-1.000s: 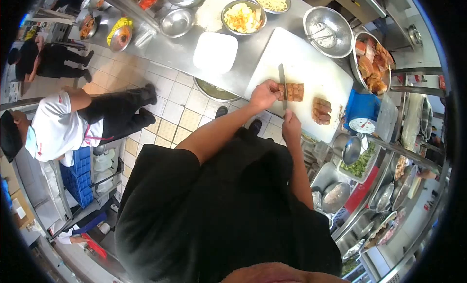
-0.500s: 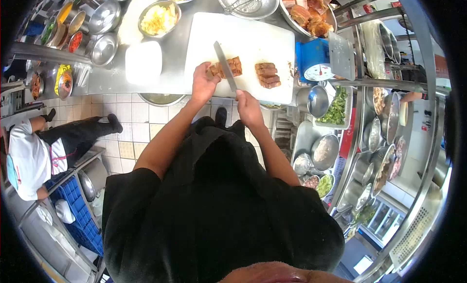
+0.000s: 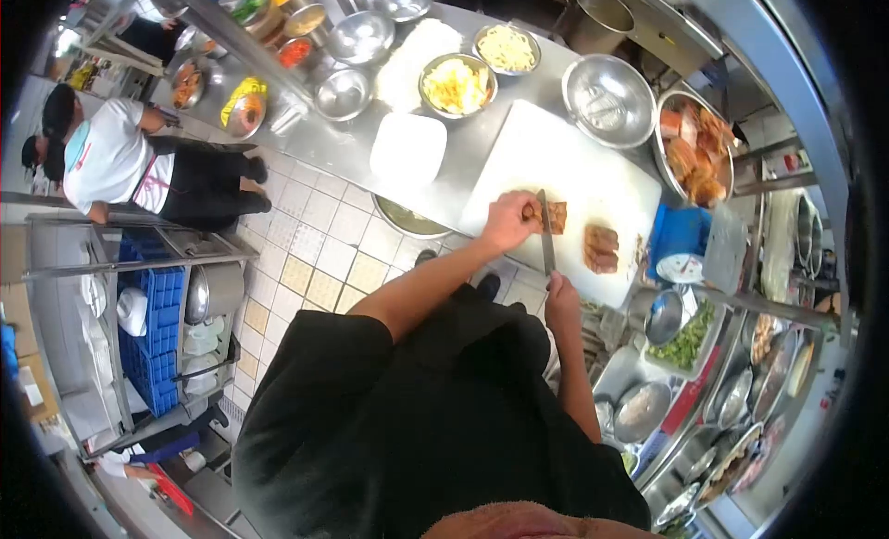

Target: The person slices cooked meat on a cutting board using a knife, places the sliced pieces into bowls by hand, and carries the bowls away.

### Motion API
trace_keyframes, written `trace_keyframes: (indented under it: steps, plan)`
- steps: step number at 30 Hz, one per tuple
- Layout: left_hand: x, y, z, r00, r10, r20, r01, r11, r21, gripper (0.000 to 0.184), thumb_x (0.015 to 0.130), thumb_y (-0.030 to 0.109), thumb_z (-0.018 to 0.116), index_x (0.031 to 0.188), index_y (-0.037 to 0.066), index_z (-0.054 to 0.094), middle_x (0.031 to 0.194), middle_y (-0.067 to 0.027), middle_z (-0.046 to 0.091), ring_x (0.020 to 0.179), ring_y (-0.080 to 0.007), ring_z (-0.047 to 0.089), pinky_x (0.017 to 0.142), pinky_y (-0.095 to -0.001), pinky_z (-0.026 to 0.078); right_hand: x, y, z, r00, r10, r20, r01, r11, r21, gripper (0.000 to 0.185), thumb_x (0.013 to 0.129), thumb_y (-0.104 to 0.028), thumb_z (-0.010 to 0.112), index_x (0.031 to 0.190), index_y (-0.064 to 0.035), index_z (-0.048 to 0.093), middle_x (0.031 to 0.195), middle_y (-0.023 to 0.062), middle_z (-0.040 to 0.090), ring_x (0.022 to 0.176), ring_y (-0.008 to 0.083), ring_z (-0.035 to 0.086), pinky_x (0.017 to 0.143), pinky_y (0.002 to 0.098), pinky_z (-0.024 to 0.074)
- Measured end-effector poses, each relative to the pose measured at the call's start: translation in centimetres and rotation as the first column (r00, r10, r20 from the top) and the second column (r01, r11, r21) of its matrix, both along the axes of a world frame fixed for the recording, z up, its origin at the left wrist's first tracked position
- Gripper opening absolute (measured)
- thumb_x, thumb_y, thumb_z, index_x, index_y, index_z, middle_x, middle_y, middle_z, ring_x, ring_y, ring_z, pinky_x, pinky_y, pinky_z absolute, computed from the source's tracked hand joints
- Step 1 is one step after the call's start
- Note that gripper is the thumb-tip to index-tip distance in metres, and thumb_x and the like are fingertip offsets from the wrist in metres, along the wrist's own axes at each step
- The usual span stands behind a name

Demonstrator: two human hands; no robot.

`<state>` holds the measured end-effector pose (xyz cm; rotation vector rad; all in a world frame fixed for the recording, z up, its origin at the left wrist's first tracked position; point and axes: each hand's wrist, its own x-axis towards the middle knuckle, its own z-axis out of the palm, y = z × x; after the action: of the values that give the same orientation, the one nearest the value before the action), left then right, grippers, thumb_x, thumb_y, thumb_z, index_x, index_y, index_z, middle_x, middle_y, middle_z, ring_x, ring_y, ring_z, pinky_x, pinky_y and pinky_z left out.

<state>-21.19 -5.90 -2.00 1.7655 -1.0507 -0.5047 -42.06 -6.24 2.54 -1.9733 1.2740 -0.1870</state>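
A white cutting board (image 3: 519, 141) lies on the steel counter with two groups of browned, cooked-looking meat. My left hand (image 3: 510, 220) has its fingers closed on the left end of the nearer meat piece (image 3: 557, 216). In my right hand (image 3: 561, 305) is the handle of a knife (image 3: 547, 247), its blade pointing away from me across that meat, close by my left fingertips. To the right, a second group of meat slices (image 3: 601, 249) sits on the board, apart from both hands.
Beyond the board are a steel bowl (image 3: 609, 101) and a basin of large meat chunks (image 3: 693, 155). A blue scale (image 3: 679, 245) stands at right. A white container (image 3: 408, 150) and a bowl of yellow pieces (image 3: 457, 85) are at left. Another person (image 3: 120, 155) stands far left.
The view has swung, so the board and both hands appear farther right and lower. The knife blade now lies closer to my left fingertips, near the meat's left end.
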Motion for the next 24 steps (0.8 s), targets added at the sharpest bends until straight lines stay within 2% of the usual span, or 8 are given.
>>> trace_keyframes:
  steps: [5, 7, 8, 9, 12, 15, 18, 24]
  plan:
    - [0.9, 0.0, -0.4, 0.996, -0.085, -0.003, 0.084, 0.993, -0.077, 0.029, 0.071, 0.012, 0.077, 0.098, 0.008, 0.065, 0.087, -0.0117, 0.063, 0.088, -0.0302, 0.063, 0.081, -0.041, 0.053, 5.8, -3.1, -3.0, 0.993, 0.02, 0.115, -0.007, 0.994, -0.107, 0.045, 0.109, -0.032, 0.034, 0.112, 0.0024, 0.062, 0.106, 0.0304, 0.066, 0.103, 0.0507, 0.062, 0.086, 0.0569, 0.0475]
    - [0.7, -0.1, -0.7, 0.964, -0.09, -0.25, 0.089, 0.996, -0.014, 0.032, 0.07, 0.009, 0.076, 0.1, 0.007, 0.065, 0.091, -0.0099, 0.064, 0.087, -0.0243, 0.064, 0.079, -0.0365, 0.054, 5.5, -2.7, -3.4, 0.982, 0.075, 0.172, -0.041, 0.981, -0.192, 0.043, 0.109, -0.03, 0.032, 0.113, 0.0009, 0.061, 0.104, 0.0295, 0.067, 0.101, 0.0507, 0.062, 0.087, 0.0561, 0.048]
    - [0.4, -0.1, -0.4, 0.992, -0.038, -0.119, 0.018, 0.986, -0.163, 0.03, 0.068, 0.008, 0.08, 0.095, 0.006, 0.066, 0.087, -0.0105, 0.066, 0.075, -0.0241, 0.067, 0.071, -0.0357, 0.056, 5.0, -2.6, -1.7, 0.998, 0.039, 0.04, -0.037, 0.997, -0.062, 0.041, 0.109, -0.029, 0.033, 0.113, 0.0003, 0.062, 0.103, 0.0287, 0.068, 0.098, 0.0495, 0.064, 0.087, 0.0559, 0.0494]
    - [0.4, -0.6, -3.0, 0.979, -0.068, -0.194, 0.034, 0.984, -0.174, 0.032, 0.069, 0.005, 0.08, 0.098, 0.004, 0.067, 0.088, -0.0117, 0.066, 0.076, -0.0246, 0.067, 0.071, -0.0358, 0.057, 3.1, -2.0, -2.9, 0.98, 0.158, -0.118, -0.18, 0.96, -0.214, 0.041, 0.109, -0.029, 0.032, 0.113, 0.0005, 0.061, 0.098, 0.0281, 0.067, 0.092, 0.048, 0.065, 0.084, 0.0548, 0.051]
    - [0.3, -0.1, 0.4, 0.981, -0.027, -0.193, 0.013, 0.997, -0.072, 0.033, 0.075, 0.003, 0.075, 0.106, 0.0, 0.067, 0.096, -0.0155, 0.068, 0.083, -0.0283, 0.069, 0.074, -0.0385, 0.058, -2.0, 1.6, -3.5, 0.999, 0.021, -0.047, -0.027, 0.991, -0.134, 0.04, 0.11, -0.029, 0.036, 0.109, 0.0029, 0.06, 0.081, 0.0262, 0.064, 0.083, 0.0463, 0.065, 0.078, 0.0524, 0.0523]
    - [0.4, -0.4, -1.8, 1.0, -0.016, -0.017, 0.016, 1.0, 0.001, 0.037, 0.078, 0.01, 0.075, 0.113, 0.004, 0.065, 0.107, -0.016, 0.066, 0.101, -0.0331, 0.064, 0.088, -0.0422, 0.053, -5.8, 3.5, 2.6, 0.998, 0.005, 0.058, -0.007, 1.0, 0.02, 0.044, 0.109, -0.034, 0.04, 0.101, 0.003, 0.062, 0.085, 0.0268, 0.067, 0.086, 0.0458, 0.067, 0.078, 0.0495, 0.0523]
    - [0.0, -0.6, 0.0, 0.986, -0.046, 0.159, 0.052, 0.998, -0.033, 0.043, 0.08, 0.016, 0.076, 0.12, 0.006, 0.062, 0.116, -0.0148, 0.063, 0.113, -0.0341, 0.058, 0.098, -0.0437, 0.047, -6.9, 4.0, 3.2, 0.981, -0.146, 0.13, 0.143, 0.989, 0.03, 0.052, 0.108, -0.043, 0.04, 0.093, 0.0019, 0.061, 0.07, 0.0164, 0.059, 0.063, 0.034, 0.06, 0.063, 0.0421, 0.0495]
    - [-2.4, -3.0, 3.0, 0.823, -0.218, 0.524, 0.201, 0.976, 0.09, 0.053, 0.082, 0.035, 0.078, 0.127, 0.012, 0.062, 0.126, -0.0121, 0.059, 0.125, -0.0298, 0.05, 0.112, -0.0598, 0.026, -4.2, 0.9, 1.9, 0.844, -0.474, 0.253, 0.373, 0.856, 0.359, 0.051, 0.108, -0.042, 0.045, 0.088, 0.0024, 0.061, 0.059, 0.0086, 0.053, 0.055, 0.0191, 0.056, 0.056, 0.0358, 0.0448]
